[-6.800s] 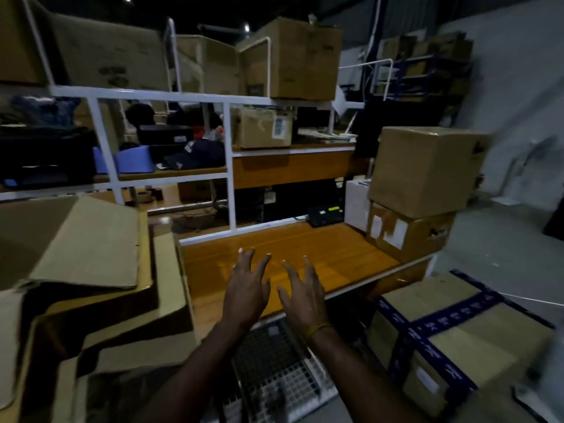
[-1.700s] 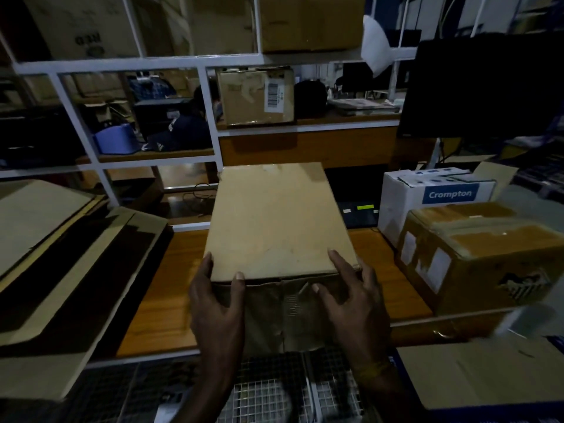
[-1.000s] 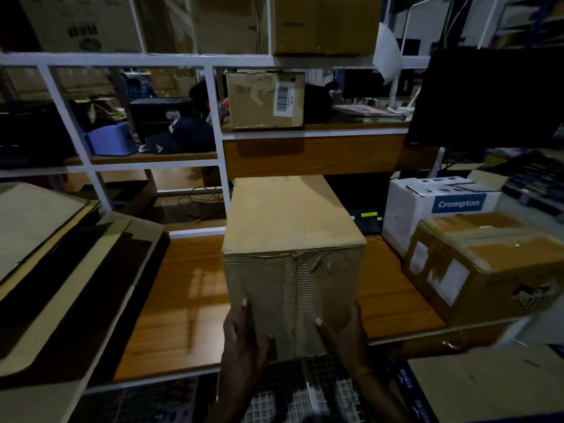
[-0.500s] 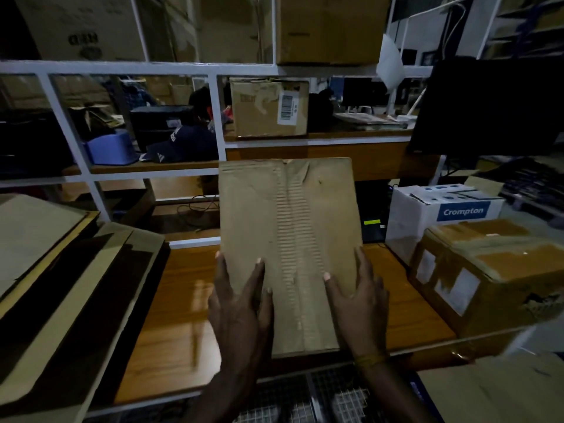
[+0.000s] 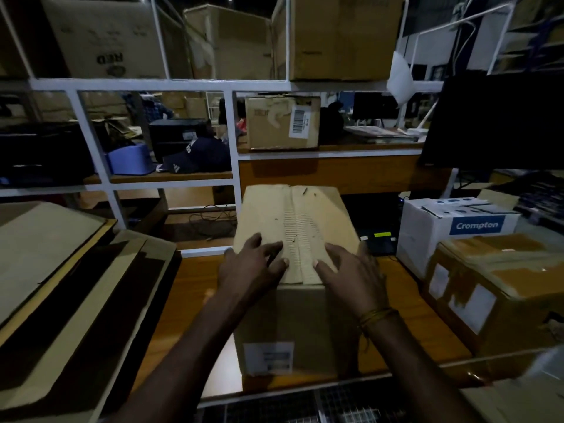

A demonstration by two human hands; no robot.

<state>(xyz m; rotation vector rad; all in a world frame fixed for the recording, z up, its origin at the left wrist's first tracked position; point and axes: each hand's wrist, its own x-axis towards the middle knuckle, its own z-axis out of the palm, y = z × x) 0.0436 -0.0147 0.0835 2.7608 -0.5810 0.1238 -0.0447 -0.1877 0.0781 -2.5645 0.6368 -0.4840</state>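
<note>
The left hand (image 5: 253, 270) lies flat, grip wide, on the cardboard box (image 5: 293, 315). The box has just been tipped down and now stands seam-up in the middle of the worktop (image 5: 195, 276). The right hand (image 5: 351, 276) rests beside it, grip also wide. The box looks settled and ready for opening.

A cardboard box (image 5: 293, 239) stands on the wooden table (image 5: 189, 300), its closed top flaps meeting along a worn middle seam. The left hand (image 5: 250, 267) lies flat on the top to the left of the seam, fingers spread. The right hand (image 5: 351, 270) lies flat to the right of it, a thread band at the wrist. A white label (image 5: 268, 357) sits low on the box's near face. Flattened cardboard (image 5: 61, 285) leans at the left. A white box (image 5: 451, 227) and a taped brown box (image 5: 500, 288) stand to the right.
</note>
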